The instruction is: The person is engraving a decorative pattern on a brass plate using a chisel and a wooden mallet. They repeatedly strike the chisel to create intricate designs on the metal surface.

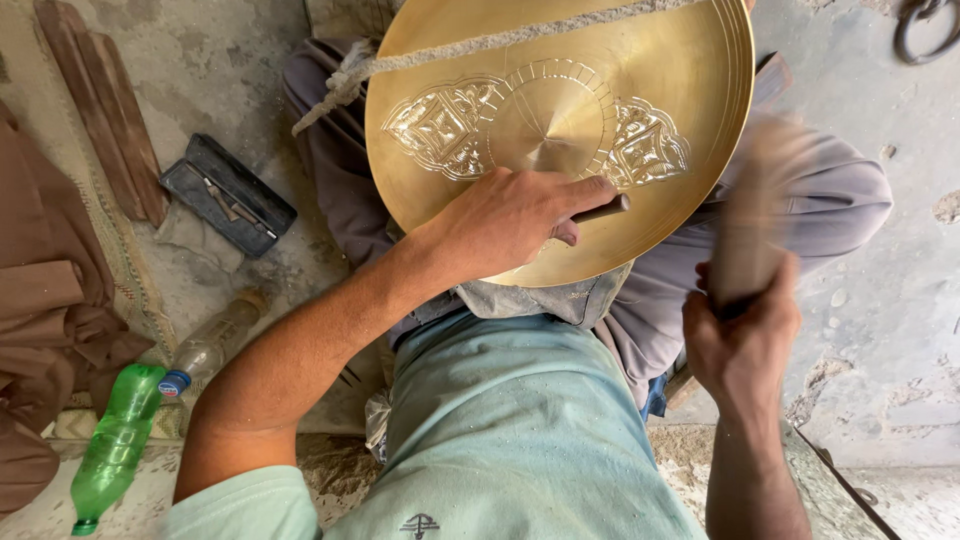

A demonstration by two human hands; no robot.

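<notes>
Two hands are at the brass plate (560,140), which rests on the person's lap. Left hand (505,220) clenches a chisel (600,210), tip at the plate's lower half below the engraved medallions. Right hand (745,335), beside the plate's right rim, grips a blurred mallet (755,215). A mistimed blow could skid the chisel, scarring the brass or catching fingers.

The mallet (755,215) in the right hand (742,340) is a blur. The chisel (600,210) is mostly hidden inside the left hand (505,220). The brass plate (560,130) runs past the top edge.
</notes>
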